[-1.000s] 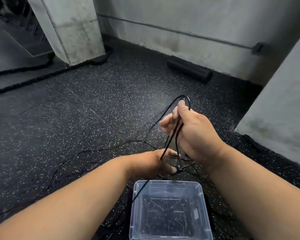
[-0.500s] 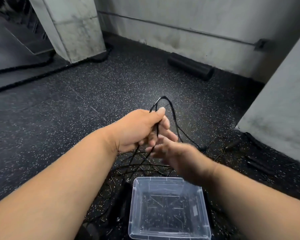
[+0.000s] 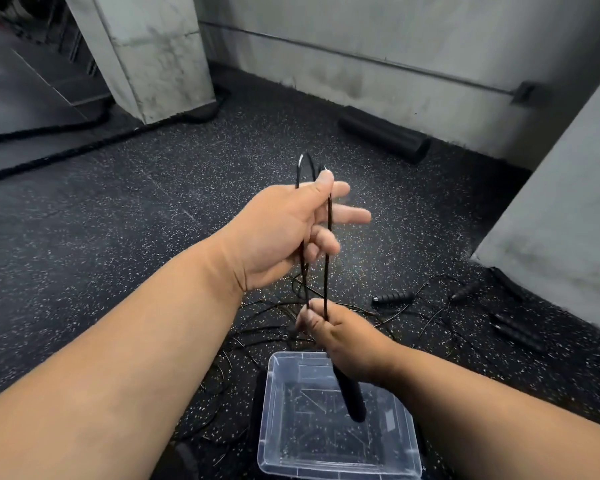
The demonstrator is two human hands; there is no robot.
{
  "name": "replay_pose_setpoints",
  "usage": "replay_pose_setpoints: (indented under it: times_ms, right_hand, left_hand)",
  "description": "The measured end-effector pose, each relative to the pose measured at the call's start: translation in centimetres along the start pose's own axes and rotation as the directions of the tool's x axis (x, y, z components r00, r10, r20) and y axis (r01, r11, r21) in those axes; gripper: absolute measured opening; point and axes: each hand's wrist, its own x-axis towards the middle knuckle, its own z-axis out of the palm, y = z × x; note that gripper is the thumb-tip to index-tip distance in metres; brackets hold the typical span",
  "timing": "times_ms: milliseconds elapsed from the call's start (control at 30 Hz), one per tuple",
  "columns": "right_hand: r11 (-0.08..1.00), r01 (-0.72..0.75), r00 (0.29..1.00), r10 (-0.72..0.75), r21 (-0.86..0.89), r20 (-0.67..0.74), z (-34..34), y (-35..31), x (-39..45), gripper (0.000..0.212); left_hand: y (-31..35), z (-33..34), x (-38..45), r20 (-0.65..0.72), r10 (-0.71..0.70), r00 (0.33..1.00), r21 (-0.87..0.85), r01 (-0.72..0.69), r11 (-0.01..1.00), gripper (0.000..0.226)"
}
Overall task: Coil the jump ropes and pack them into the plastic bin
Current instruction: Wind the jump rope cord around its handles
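Rope [image 3: 327, 233] pinched, seemingly, between both hands' fingers [image 3: 321, 187].

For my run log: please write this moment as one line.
left hand: holds rope loop up | right hand: grips rope and handle | plastic bin: empty

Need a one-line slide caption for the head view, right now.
Left hand and right hand stretch looped black jump rope above the clear plastic bin.
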Motion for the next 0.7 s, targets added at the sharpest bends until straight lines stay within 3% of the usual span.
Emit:
replay_pose_setpoints:
  times_ms: [67,167,233,333,400,467,567,700]
  right_hand:
    - [0.999,0.032,0.995,-0.032,-0.006,-0.094,-0.7,-0.8,0.2,0.034]
    - [0.987,0.088,0.984,-0.065,0.134,-0.164,-2.5,-2.5,-0.1,0.036]
    - [0.977,0.118,0.973,-0.078,0.177,-0.217,-3.7,-3.5,-0.2,0.037]
    - [0.934,0.15,0.97,-0.076,0.323,-0.231,-4.9,-4.4,-0.3,0.039]
    - [0.888,0.137,0.979,-0.054,0.44,-0.195,-5.5,-4.9,-0.6,0.037]
    - [0.885,0.147,0.979,-0.066,0.443,-0.194,-5.8,-4.9,-0.4,0.034]
    - [0.886,0.141,0.983,-0.072,0.442,-0.17,-6.2,-4.4,-0.2,0.036]
    - [0.895,0.063,0.985,0.016,0.442,-0.173,-7.5,-2.9,0.6,0.023]
  left_hand:
    - [0.1,-0.8,-0.1,-0.027,0.015,1.0,-0.066,-0.017,0.998,0.052]
    - [-1.6,-2.4,0.1,-0.026,0.011,1.0,-0.044,-0.012,0.999,0.056]
    - [-3.9,-3.4,0.0,0.007,-0.041,0.999,0.125,0.04,0.991,0.057]
    - [-7.3,-3.2,-0.2,0.071,-0.187,0.98,0.426,0.14,0.894,0.07]
    - [-9.6,-2.1,-0.1,0.09,-0.239,0.967,0.481,0.168,0.86,0.063]
    - [-11.7,-0.9,0.3,0.122,-0.251,0.96,0.535,0.15,0.832,0.047]
    - [-14.3,0.0,0.8,0.11,-0.219,0.97,0.515,0.132,0.847,0.016]
    - [-14.8,-0.5,1.9,-0.005,-0.162,0.987,0.396,0.151,0.906,0.03]
